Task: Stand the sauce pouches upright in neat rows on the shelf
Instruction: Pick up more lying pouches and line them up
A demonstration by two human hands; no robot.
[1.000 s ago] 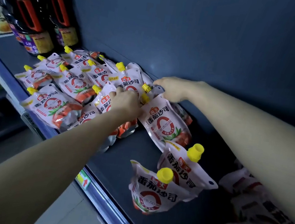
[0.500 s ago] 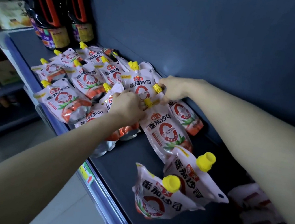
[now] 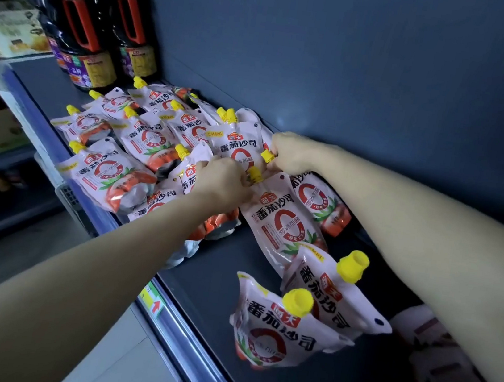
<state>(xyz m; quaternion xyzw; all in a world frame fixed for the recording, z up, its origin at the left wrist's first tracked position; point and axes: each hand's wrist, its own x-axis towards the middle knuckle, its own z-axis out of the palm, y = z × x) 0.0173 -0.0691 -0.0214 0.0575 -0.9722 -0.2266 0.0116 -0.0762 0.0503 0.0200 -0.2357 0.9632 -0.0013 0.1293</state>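
Observation:
Several white tomato-sauce pouches with yellow caps lean in rows on a dark shelf (image 3: 220,270). My left hand (image 3: 224,183) is closed on the top of a front pouch (image 3: 281,224), by its yellow cap. My right hand (image 3: 291,156) grips the top of the pouch behind it (image 3: 320,200), next to another yellow cap. Two more pouches (image 3: 276,330) stand apart, nearer to me on the right. The leftmost pouches (image 3: 107,173) lean back towards the shelf's blue front edge.
Two large dark sauce bottles (image 3: 81,34) with red handles stand at the shelf's far left end. Blurred pouches (image 3: 450,380) lie under my right forearm at the right. The blue shelf lip (image 3: 169,312) carries a price tag. A dark back wall (image 3: 359,60) closes the shelf.
Both hands have come closer together at the pouch tops. My left hand has shifted right onto the front pouch's cap, and the camera has moved nearer.

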